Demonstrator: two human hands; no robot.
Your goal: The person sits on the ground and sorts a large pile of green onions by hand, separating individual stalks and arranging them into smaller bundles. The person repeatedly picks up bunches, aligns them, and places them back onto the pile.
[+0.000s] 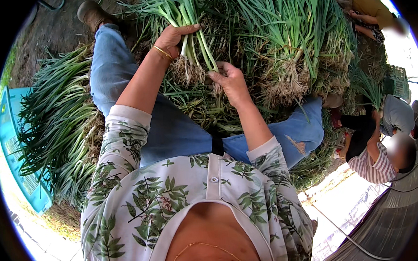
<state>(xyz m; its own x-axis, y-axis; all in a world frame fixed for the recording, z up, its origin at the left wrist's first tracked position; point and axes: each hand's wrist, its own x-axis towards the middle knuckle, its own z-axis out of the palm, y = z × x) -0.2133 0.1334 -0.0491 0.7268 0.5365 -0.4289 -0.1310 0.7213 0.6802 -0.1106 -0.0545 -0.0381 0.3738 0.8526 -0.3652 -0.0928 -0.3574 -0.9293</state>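
My left hand [178, 38] grips a small bunch of green leafy stalks with pale stems [185, 16], which look like garlic greens or leeks. Stringy roots [188, 69] hang below that fist. Lower and to the right, my right hand [229, 80] pinches the root end of one or two stalks [206, 49] whose upper part passes by the left thumb. Beyond the right hand lies a large bundle of the same plants [292, 37], bound with a tie [289, 49] and showing a thick mat of pale roots [286, 82].
Loose leaves [200, 106] cover the ground between my legs. At the left, a heap of stalks [59, 120] lies by a turquoise plastic crate [22, 151]. On the right a seated person [370, 161] holds stalks, with others nearby. A green crate [397, 80] stands behind them.
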